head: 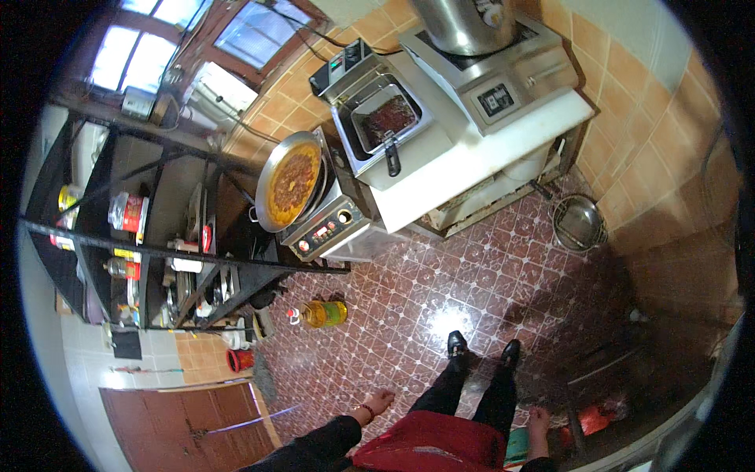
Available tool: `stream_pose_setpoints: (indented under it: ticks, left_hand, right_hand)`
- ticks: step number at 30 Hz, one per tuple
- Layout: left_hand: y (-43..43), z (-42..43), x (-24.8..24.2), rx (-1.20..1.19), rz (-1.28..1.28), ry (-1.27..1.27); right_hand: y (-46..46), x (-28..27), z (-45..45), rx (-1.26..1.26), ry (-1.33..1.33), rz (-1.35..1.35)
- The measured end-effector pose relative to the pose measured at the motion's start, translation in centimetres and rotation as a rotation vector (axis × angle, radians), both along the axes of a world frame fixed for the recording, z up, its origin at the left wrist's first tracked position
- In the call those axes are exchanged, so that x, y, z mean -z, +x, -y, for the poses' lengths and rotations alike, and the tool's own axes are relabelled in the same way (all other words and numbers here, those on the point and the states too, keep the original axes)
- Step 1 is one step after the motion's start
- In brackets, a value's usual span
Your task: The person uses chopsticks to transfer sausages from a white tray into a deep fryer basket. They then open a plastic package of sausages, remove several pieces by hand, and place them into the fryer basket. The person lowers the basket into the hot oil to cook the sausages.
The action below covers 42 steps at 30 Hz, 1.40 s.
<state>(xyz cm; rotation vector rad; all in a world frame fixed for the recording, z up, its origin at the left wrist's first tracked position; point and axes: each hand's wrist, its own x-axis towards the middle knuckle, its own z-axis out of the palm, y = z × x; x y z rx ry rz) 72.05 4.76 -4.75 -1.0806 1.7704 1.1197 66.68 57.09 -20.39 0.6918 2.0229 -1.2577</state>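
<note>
My left hand (379, 402), with a red bead bracelet at the wrist, hangs over the tiled floor with nothing in it and its fingers loosely curled. On the other side of the red apron (436, 439), my right hand (538, 420) hangs low; its fingers are too small to make out. Ahead, a metal wok (261, 203) of orange-red food sits on an induction cooker (321, 230). To its right, a deep fryer (348, 133) holds a basket with dark red contents, its black handle (393, 160) towards me. A large steel pot (466, 29) stands on another cooker (495, 97).
An oil bottle (324, 314) stands on the floor left of my feet. A black shelf rack (177, 246) with jars and packages lines the left side. A white counter (483, 159) carries the fryer. Metal strainers (578, 222) lie by the right wall; a red bucket (240, 360) stands near the door.
</note>
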Motion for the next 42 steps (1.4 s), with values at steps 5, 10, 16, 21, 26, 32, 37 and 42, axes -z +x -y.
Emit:
stream_pose_setpoints:
  ticks: [5,10,16,21,26,32,37,42]
  left_hand:
    - [-1.8,-1.8,-0.4,-0.076,-0.029,-0.042]
    - [-0.9,-2.7,-1.0,-0.163,-0.273,-0.145]
    - [-0.7,-3.8,-5.9,-0.224,-0.192,-0.399]
    - [3.0,-5.6,-7.1,-0.361,-0.205,-0.621]
    - [6.3,-7.8,-7.5,-0.465,-0.136,-0.607]
    - [10.3,-8.5,-4.1,-0.228,-0.032,-0.745]
    - [12.2,-7.3,-3.1,-0.286,-0.144,-0.832]
    - [9.5,-4.9,-6.2,-0.601,-0.201,-0.67]
  right_hand:
    - [-4.8,-0.2,-5.0,-0.174,0.127,-0.005]
    - [-10.5,-7.1,-3.3,-0.179,0.231,-0.076]
    - [-20.9,-13.9,-1.7,-0.416,0.328,-0.025]
    - [-27.9,-14.4,-0.3,-0.857,0.235,-0.409]
    - [-29.9,-17.9,5.8,-0.576,-0.024,-0.289]
    - [-30.5,-24.5,13.7,-0.814,0.169,-0.286]
    - [-29.6,-26.6,15.9,-1.081,0.385,-0.619]
    - [-27.6,-28.3,15.7,-1.002,0.518,-0.534]
